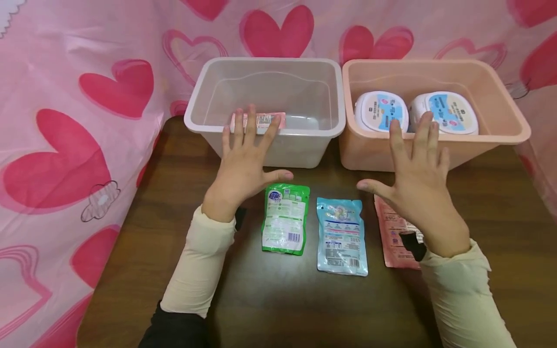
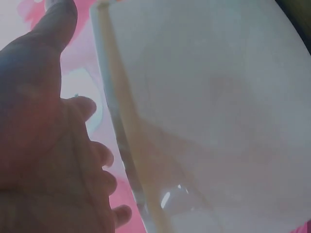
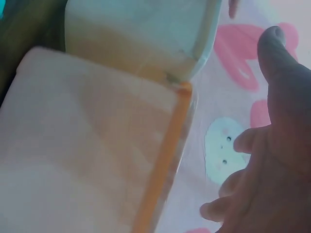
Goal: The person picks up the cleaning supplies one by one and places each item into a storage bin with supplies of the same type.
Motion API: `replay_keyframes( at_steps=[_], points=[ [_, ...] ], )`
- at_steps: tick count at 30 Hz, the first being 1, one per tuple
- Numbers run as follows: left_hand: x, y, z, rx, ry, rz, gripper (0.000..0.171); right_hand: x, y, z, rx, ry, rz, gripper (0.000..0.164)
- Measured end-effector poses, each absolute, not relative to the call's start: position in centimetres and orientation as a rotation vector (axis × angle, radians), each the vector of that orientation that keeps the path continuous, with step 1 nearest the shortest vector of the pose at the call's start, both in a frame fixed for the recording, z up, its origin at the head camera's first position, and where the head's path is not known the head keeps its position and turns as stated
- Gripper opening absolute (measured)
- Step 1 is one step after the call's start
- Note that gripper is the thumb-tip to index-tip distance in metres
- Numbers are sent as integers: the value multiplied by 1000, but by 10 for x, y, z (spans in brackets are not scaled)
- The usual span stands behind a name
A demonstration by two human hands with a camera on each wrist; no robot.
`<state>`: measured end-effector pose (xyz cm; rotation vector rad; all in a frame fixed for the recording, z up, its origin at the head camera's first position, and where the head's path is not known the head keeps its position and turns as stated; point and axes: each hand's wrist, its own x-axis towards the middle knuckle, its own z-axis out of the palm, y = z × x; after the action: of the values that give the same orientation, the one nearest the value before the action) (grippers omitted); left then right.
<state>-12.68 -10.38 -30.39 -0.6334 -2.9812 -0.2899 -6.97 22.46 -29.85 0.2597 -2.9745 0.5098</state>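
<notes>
My left hand [image 1: 243,166] is spread with straight fingers in front of the grey bin [image 1: 287,150], its fingertips overlapping the rim in the head view. Inside that bin lies a pink packet [image 1: 278,120]. My right hand [image 1: 419,188] is likewise spread, before the peach bin [image 1: 370,154], which holds two white tubs [image 1: 383,111] with blue labels. Neither hand holds anything. On the table lie a green pouch [image 1: 284,220], a light-blue pouch [image 1: 342,237] and a pink pouch [image 1: 393,241], the last partly hidden under my right hand and wrist.
Both bins stand side by side at the back of the brown wooden table [image 1: 278,304]. Behind and to the left hangs a pink cloth [image 1: 143,29] with heart prints. A dark strap [image 1: 412,244] shows at my right wrist.
</notes>
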Motion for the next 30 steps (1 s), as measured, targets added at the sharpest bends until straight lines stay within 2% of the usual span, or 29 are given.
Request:
replay_keyframes(
  at_steps=[9, 17, 25, 30],
  points=[
    [-141, -120, -301, -586, -2989, -308, 115, -59, 255, -300, 157, -2988, 506, 122],
    [-154, -139, -304, -468, -3012, -447, 106, -44, 284, -321, 117, -3025, 528, 113],
    [-169, -163, -306, -411, -2967, -577, 81, -33, 315, -355, 58, -3179, 658, 105],
    [-176, -175, -303, -373, -2943, -643, 86, -25, 330, -372, 6, -3301, 599, 107]
  ],
)
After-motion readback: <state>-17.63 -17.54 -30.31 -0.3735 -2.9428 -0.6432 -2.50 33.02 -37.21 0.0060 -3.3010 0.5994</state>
